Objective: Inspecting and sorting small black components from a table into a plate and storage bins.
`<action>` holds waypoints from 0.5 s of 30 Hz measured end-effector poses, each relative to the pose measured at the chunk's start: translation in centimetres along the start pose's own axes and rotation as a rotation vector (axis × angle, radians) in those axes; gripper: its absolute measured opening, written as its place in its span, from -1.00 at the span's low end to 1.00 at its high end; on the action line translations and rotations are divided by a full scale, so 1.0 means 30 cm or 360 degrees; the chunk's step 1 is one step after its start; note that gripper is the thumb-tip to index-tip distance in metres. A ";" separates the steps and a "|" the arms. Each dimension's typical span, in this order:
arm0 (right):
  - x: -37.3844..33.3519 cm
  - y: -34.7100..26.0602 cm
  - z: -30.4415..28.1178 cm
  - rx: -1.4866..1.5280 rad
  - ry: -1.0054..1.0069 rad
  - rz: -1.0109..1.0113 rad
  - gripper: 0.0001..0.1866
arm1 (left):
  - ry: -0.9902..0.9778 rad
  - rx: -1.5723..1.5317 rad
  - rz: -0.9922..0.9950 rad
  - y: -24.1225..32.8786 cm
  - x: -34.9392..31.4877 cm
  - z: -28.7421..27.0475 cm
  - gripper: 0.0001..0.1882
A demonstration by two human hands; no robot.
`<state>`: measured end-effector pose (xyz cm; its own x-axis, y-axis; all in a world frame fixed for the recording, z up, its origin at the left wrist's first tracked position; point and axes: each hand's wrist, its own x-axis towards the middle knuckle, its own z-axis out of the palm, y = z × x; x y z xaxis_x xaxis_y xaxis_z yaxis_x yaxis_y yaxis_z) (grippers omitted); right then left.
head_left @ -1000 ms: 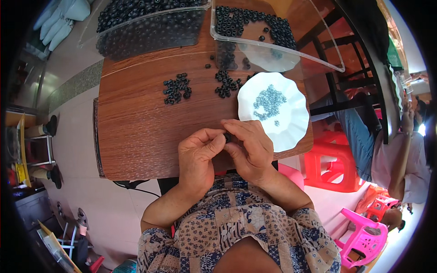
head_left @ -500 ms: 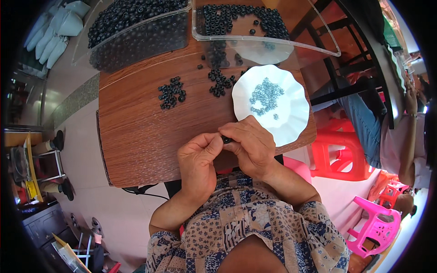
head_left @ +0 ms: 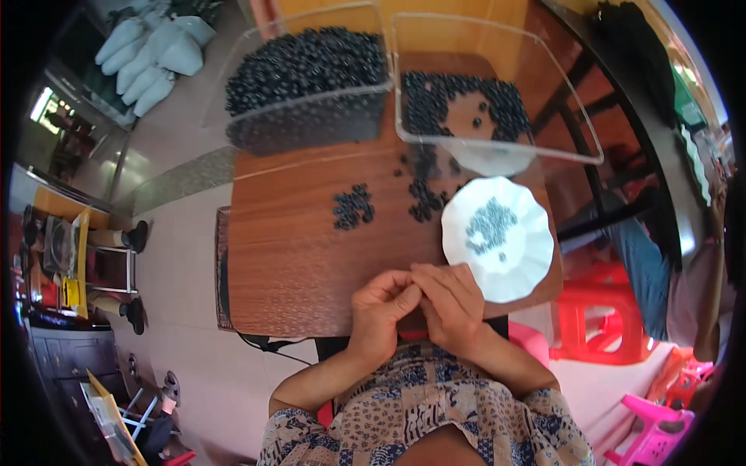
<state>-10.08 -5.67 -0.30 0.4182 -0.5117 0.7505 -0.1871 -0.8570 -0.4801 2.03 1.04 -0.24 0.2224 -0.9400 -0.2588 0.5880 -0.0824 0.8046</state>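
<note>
My left hand [head_left: 379, 317] and my right hand [head_left: 457, 309] meet over the near edge of the wooden table, fingertips pinched together. The small black ring-shaped piece between them is hidden by the fingers now; the earlier frame shows it there. Just beyond my right hand a white scalloped plate [head_left: 536, 252] holds a heap of tiny clear, greyish pieces [head_left: 493, 224]. Two small piles of black ring-shaped pieces lie on the table, one to the left [head_left: 353, 207] and one close to the plate [head_left: 423, 200].
At the table's far side stand two clear plastic bins: the left bin [head_left: 311, 124] is heaped with black pieces, the right bin [head_left: 571, 149] holds fewer. Red plastic stools [head_left: 594, 330] stand at the right, where another person [head_left: 641, 264] sits. White sacks [head_left: 151, 58] lie far left.
The whole view has shifted, so the table and hands appear lower and farther right. My hands stay together, and the black piece between the fingertips has gone out of sight.
</note>
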 end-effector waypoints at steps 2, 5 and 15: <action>0.019 -0.029 -0.023 -0.0009 -0.0152 0.0086 -0.52 | -0.0007 0.0112 0.0106 0.044 -0.003 -0.004 -0.83; 0.009 -0.050 -0.061 0.0059 -0.0189 0.0278 -0.40 | 0.0027 0.0413 0.0331 0.118 0.031 -0.027 -0.84; 0.001 -0.023 -0.149 0.0116 -0.0191 0.0309 -0.62 | 0.0905 0.2075 0.1571 0.720 0.613 -0.076 -0.73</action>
<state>-13.92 -5.38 2.09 0.4841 -0.6519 0.5837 -0.2112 -0.7344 -0.6450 20.58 -17.26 11.15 0.4754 -0.5955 0.6476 -0.8288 -0.0562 0.5567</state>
